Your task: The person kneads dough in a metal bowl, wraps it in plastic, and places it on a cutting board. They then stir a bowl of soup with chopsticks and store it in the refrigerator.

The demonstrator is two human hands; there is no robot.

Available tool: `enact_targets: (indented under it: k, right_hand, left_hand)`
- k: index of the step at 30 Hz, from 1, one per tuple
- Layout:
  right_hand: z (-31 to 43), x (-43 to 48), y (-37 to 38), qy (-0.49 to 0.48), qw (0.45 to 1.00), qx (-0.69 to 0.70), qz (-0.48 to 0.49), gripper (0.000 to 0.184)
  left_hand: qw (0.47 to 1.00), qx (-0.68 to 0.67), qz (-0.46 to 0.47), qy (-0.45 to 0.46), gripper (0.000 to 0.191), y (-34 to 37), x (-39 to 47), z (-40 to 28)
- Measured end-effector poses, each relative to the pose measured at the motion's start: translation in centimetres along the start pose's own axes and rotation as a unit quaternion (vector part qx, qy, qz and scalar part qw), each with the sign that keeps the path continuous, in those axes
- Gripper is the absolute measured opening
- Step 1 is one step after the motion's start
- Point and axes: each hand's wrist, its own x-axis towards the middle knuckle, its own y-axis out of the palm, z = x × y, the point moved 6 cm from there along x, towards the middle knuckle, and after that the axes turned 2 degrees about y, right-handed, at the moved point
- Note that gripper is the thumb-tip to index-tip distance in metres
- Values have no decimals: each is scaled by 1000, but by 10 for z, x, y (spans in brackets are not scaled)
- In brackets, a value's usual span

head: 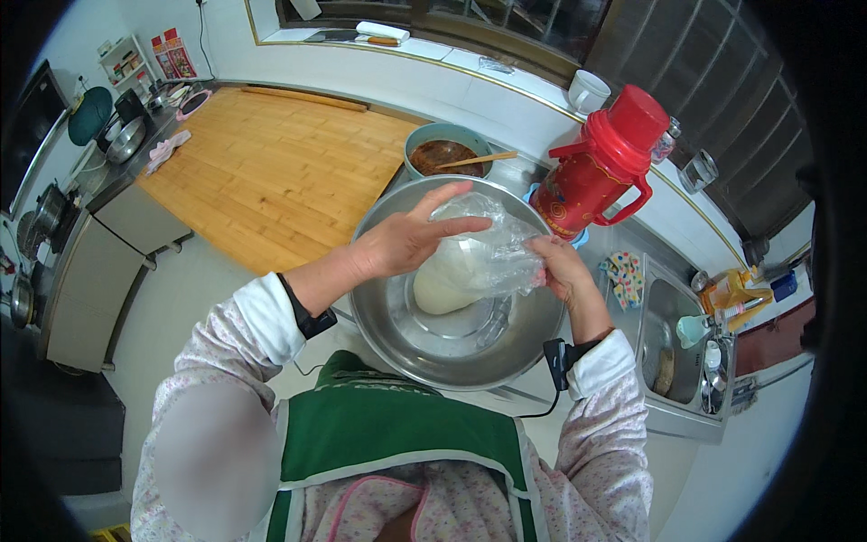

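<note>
A pale lump of dough [437, 293] lies in a large stainless steel basin [379, 325] in front of me. Over it is a clear plastic bag [504, 261], crumpled and see-through. My right hand [562, 267] grips the bag's edge at the basin's right side. My left hand [420, 237] reaches in from the left with thumb and fingers spread, against or just over the bag's other side; whether it pinches any plastic is hard to tell. Part of the dough is seen only through the bag.
Beyond the basin stands a green bowl [414, 139] of dark brown sauce with wooden chopsticks [477, 160]. A red thermos flask [589, 176] stands close on the right, near a dotted cloth [623, 279] and a sink [653, 325]. A wooden board [284, 183] spans the left; a rolling pin [305, 99] lies at its back.
</note>
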Motion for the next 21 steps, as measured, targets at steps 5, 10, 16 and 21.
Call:
enact_targets:
  k: [5,10,16,21]
  right_hand:
    - [8,-7,5,-27,998,26,45,22]
    - [20,-22,5,-73,978,187,52,44]
    - [33,-27,20,-90,950,275,114,43]
    - [33,-30,46,-100,962,162,194,52]
  left_hand:
    - [998,-30,33,-42,60,5,2,14]
    - [972,-219,-89,5,58,0,11,36]
    - [942,-323,-84,-34,63,3,6,42]
    - [939,-327,-98,-51,61,5,13,42]
